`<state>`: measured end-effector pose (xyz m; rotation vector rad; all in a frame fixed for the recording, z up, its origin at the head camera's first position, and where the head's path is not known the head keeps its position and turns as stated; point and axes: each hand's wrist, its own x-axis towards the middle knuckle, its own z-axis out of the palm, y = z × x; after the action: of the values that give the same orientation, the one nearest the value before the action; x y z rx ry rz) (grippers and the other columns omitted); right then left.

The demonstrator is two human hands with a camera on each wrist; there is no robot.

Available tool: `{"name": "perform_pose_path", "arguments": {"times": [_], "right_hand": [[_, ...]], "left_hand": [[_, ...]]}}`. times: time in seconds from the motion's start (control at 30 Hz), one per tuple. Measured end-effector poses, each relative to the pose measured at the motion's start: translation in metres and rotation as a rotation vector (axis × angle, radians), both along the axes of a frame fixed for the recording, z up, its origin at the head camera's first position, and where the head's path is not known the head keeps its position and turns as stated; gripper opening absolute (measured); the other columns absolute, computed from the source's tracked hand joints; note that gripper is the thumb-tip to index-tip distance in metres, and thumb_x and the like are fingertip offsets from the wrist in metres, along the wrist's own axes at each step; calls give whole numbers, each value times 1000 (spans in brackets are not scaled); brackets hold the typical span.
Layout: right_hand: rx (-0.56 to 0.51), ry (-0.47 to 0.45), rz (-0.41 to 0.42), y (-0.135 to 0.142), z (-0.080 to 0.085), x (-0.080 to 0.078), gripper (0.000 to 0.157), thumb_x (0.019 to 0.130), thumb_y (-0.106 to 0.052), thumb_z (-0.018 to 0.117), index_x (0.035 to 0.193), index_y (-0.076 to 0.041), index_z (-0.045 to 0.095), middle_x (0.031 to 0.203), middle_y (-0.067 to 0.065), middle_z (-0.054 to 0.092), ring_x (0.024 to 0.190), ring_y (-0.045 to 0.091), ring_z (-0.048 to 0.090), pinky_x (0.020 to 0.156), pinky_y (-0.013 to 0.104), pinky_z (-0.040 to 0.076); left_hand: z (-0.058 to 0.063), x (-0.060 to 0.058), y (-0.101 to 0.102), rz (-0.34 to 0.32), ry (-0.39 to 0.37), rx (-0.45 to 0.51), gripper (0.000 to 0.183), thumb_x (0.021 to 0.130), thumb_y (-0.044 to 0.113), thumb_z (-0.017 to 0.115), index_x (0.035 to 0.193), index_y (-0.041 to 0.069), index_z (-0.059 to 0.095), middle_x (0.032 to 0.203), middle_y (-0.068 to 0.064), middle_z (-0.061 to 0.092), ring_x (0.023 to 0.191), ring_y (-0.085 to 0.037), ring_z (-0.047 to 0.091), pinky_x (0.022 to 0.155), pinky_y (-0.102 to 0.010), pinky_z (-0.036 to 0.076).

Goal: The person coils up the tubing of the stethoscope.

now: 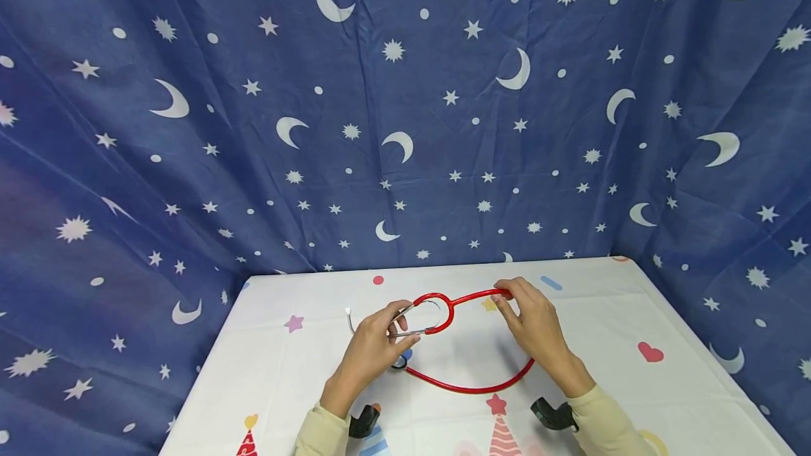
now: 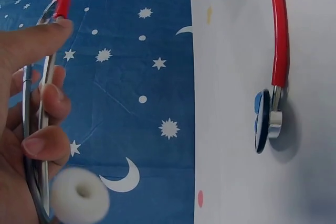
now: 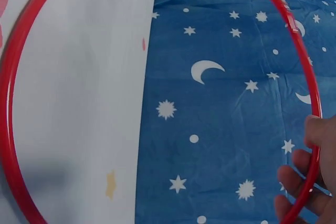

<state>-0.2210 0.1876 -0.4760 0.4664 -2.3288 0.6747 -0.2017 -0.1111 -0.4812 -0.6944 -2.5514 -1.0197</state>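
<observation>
A stethoscope with red tubing (image 1: 472, 390) is held between both hands above the table. My left hand (image 1: 375, 343) grips its metal ear tubes (image 2: 47, 82), thumb on one side and fingers curled round the other. A white eartip (image 2: 80, 195) shows large below those fingers in the left wrist view. My right hand (image 1: 537, 322) pinches the red tube on the right, with fingers curled round it in the right wrist view. From there the tubing loops down toward me and back left. Its chest piece (image 2: 265, 121) lies at or just over the tabletop, near my left hand.
A white tablecloth (image 1: 608, 315) printed with stars, hearts and party hats covers the table. Behind and at both sides hangs a blue curtain (image 1: 405, 118) with moons and stars. Black wrist-worn devices (image 1: 553, 414) sit beneath both wrists.
</observation>
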Motion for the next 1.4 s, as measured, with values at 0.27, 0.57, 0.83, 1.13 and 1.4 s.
{"name": "perform_pose_path", "arguments": {"times": [0.27,0.57,0.83,1.13,1.4], "right_hand": [[-50,126,79,3,8,2,24,84,-7,75,107,-9,69,93,0,65,78,10,56,68,18,48],[-93,198,191,-5,41,3,20,88,-7,70,107,-5,68,89,1,63,76,9,53,65,12,44],[-136,220,299,-18,56,10,24,97,-25,63,108,-5,70,86,0,65,71,7,53,65,11,46],[-136,192,443,-26,68,18,26,97,-29,62,106,-7,72,76,-7,57,59,-1,40,53,10,36],[-54,62,464,-28,69,22,19,88,-16,73,107,-13,74,73,-12,56,59,-3,37,53,8,34]], "left_hand": [[0,1,1,-28,39,-39,53,83,27,80,130,16,57,87,10,58,63,-1,46,57,-15,40],[13,4,9,-109,140,-32,55,83,25,80,131,10,57,88,8,61,62,-1,46,57,-12,40],[17,9,14,-165,147,-13,54,82,22,81,129,9,59,86,4,62,62,-3,49,57,-10,39],[22,15,22,-231,182,-39,52,81,26,81,127,11,61,84,6,61,60,-2,47,55,-5,34],[26,23,31,-286,238,-49,50,81,28,81,124,10,63,81,5,61,59,-2,46,56,-3,31]]}}
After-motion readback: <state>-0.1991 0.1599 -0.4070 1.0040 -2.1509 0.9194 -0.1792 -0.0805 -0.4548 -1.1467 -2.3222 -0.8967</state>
